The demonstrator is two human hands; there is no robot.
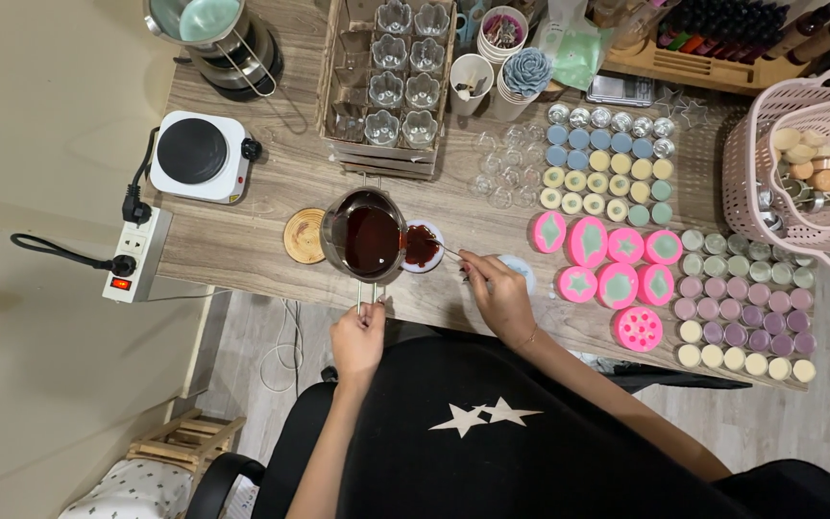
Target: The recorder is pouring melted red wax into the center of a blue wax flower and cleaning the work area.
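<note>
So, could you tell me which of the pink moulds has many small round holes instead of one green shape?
The pink mould nearest the table's front edge, below the other seven. It alone shows a cluster of small round cavities; the rest each hold a single green shape.

Left hand (358, 338) grips the pot (365, 236) handle; right hand (498, 288) stirs the small dish (424, 246).

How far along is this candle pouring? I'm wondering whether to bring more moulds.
Done, it seems: rows of small filled cups and the pink moulds already hold set wax. In hand: the left hand grips the handle of a pot of dark red liquid, and the right hand holds a thin stick at a small dish. Left: clear flower-shaped cups in the cardboard box look empty.
</note>
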